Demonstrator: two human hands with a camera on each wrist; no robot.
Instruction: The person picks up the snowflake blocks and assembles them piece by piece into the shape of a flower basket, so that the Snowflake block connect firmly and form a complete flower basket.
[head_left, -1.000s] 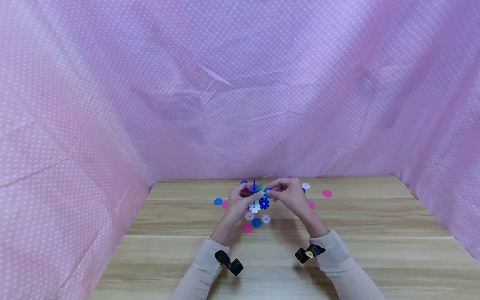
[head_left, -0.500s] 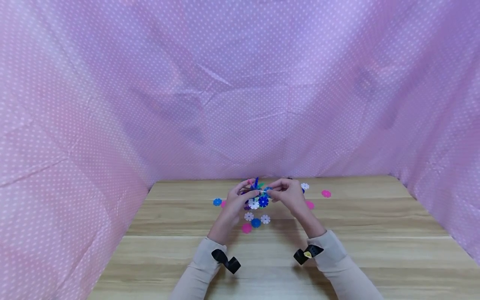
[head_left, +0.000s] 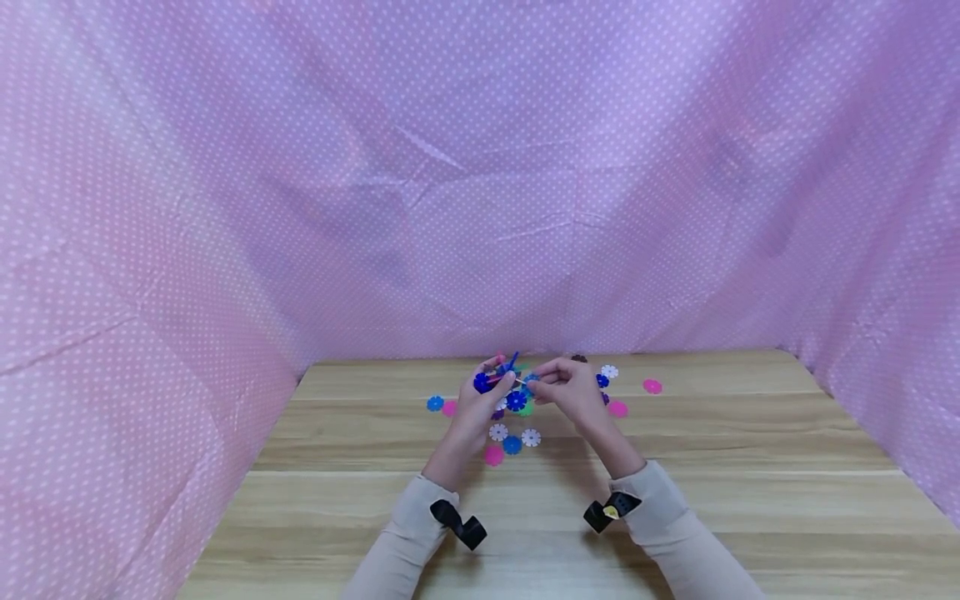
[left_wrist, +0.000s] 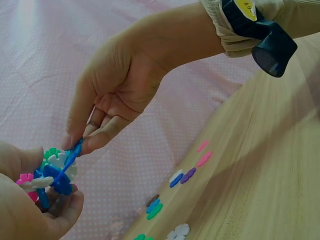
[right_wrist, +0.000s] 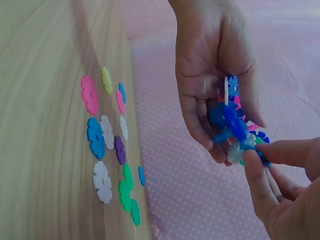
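A cluster of joined plastic snowflake discs (right_wrist: pixel 231 117) in blue, white, pink and green is held up above the table. My left hand (head_left: pixel 472 410) grips it, with fingers curled round its far side and part of it hidden. From the right, my right hand (head_left: pixel 579 397) pinches a blue snowflake disc (left_wrist: pixel 76 149) between thumb and fingertips. That disc touches the cluster's edge; whether it is slotted in cannot be told. In the head view a dark blue disc (head_left: pixel 482 382) shows beside the left thumb.
Loose discs lie on the wooden table (head_left: pixel 360 500): a pink disc (head_left: pixel 493 456), a light blue disc (head_left: pixel 512 445) and white ones below the hands, another pink disc (head_left: pixel 652 387) at right, several more around. A pink dotted cloth (head_left: pixel 480 208) hangs behind and at both sides.
My left hand has turned the cluster, so a dark blue disc now shows by its thumb. The right hand has shifted slightly left, still pinching the blue disc.
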